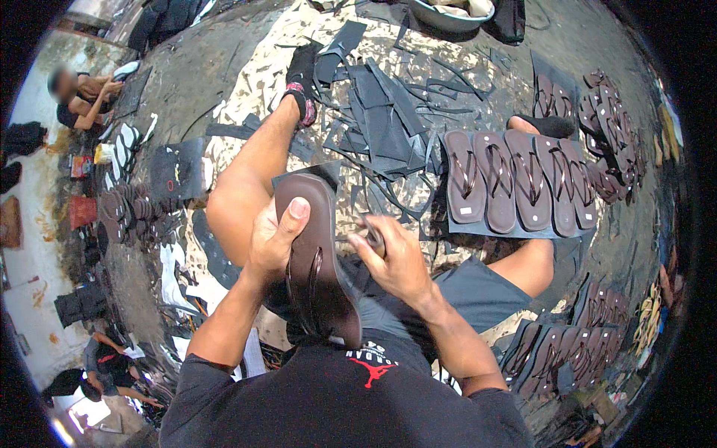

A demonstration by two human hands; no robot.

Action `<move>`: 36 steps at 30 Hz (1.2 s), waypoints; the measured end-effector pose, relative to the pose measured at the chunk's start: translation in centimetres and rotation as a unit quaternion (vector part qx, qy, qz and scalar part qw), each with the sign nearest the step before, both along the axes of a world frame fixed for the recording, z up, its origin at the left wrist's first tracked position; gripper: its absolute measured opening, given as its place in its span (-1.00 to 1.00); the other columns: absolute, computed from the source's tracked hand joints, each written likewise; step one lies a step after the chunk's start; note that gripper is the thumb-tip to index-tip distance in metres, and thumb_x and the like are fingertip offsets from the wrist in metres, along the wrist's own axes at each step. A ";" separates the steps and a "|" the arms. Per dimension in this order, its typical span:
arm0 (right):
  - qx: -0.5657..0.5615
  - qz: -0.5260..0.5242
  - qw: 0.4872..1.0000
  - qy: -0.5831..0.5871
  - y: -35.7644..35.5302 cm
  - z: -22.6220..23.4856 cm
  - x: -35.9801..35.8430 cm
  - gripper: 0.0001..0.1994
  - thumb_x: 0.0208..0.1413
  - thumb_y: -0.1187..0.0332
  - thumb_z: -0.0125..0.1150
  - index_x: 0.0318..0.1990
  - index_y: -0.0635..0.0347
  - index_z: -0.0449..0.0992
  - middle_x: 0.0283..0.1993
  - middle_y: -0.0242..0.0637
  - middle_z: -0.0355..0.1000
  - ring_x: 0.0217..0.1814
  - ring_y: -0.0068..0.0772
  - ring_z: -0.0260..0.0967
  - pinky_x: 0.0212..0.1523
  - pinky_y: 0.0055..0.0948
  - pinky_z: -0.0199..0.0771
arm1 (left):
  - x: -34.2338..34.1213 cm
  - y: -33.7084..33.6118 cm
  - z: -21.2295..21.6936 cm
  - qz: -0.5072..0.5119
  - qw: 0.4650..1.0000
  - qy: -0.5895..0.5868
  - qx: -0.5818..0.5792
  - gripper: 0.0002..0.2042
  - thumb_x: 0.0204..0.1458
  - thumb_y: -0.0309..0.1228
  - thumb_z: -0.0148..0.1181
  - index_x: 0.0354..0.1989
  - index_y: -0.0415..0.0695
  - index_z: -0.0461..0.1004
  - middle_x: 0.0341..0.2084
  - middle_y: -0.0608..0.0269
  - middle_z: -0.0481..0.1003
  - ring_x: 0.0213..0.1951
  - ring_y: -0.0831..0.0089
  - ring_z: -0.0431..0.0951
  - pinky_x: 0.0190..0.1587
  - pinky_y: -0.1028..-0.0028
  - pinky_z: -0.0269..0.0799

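My left hand point(275, 237) grips a dark brown thong sandal point(317, 216) in front of my body, thumb pressed on its upper face near the toe end. The sandal's strap lies toward me. A black sheet piece point(333, 173) shows behind its toe end, partly hidden. Just right of the sandal's edge, my right hand point(396, 257) is closed, fingers curled around a small dark object point(376, 237) that is too blurred and covered to name.
Brown sandals point(532, 179) lie in a row on a black sheet to the right; more sandals point(560, 347) stand at lower right. Black offcuts point(385, 112) litter the floor ahead. A metal basin point(457, 16) is at the far edge. Another person point(86, 97) sits far left.
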State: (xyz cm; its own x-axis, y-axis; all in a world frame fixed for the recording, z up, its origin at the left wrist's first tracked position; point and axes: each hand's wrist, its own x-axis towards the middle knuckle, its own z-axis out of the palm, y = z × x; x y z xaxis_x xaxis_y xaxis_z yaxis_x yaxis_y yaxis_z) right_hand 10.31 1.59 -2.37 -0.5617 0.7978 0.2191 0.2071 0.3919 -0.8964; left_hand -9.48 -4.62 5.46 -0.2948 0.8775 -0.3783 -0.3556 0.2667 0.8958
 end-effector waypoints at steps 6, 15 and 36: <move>0.003 0.016 0.996 -0.087 -0.9 -2.6 1.6 -0.55 -0.12 0.61 0.36 0.01 0.16 0.50 -0.18 -0.12 0.50 -0.21 -0.02 0.51 -0.22 -0.17 0.54 | 0.1 -1.7 -0.2 -0.050 0.995 0.024 -0.078 -0.62 0.29 -0.08 0.16 -0.01 -0.17 0.45 -0.27 0.40 0.50 -0.30 0.63 0.46 -0.22 0.55 0.43; 0.045 0.177 0.969 -0.167 5.6 5.7 -0.2 -0.58 -0.05 0.39 0.39 -0.01 0.03 0.41 -0.28 -0.19 0.38 -0.23 -0.01 0.50 -0.30 -0.08 0.56 | -1.5 -1.7 0.4 -0.170 0.981 0.085 0.042 -0.55 0.30 -0.01 0.13 -0.10 -0.26 0.52 -0.18 0.29 0.54 -0.14 0.48 0.49 -0.01 0.40 0.40; 0.011 0.419 0.869 -0.263 12.1 11.8 -1.0 -0.61 0.06 0.34 0.27 0.07 0.14 0.43 -0.26 0.02 0.55 -0.17 0.17 0.53 -0.18 0.07 0.55 | -1.2 -0.2 0.6 -0.272 0.955 -0.107 0.057 -0.59 0.24 -0.26 0.28 0.12 -0.28 0.40 -0.12 0.28 0.52 -0.06 0.55 0.47 0.05 0.44 0.40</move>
State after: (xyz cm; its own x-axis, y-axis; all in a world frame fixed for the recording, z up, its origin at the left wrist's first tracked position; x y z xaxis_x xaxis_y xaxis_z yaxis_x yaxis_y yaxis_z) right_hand 9.31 13.71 9.46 -0.9704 0.0592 -0.2342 0.2197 0.6193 -0.7538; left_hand -10.71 -4.82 6.10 0.2900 0.9176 -0.2720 -0.3700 0.3696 0.8523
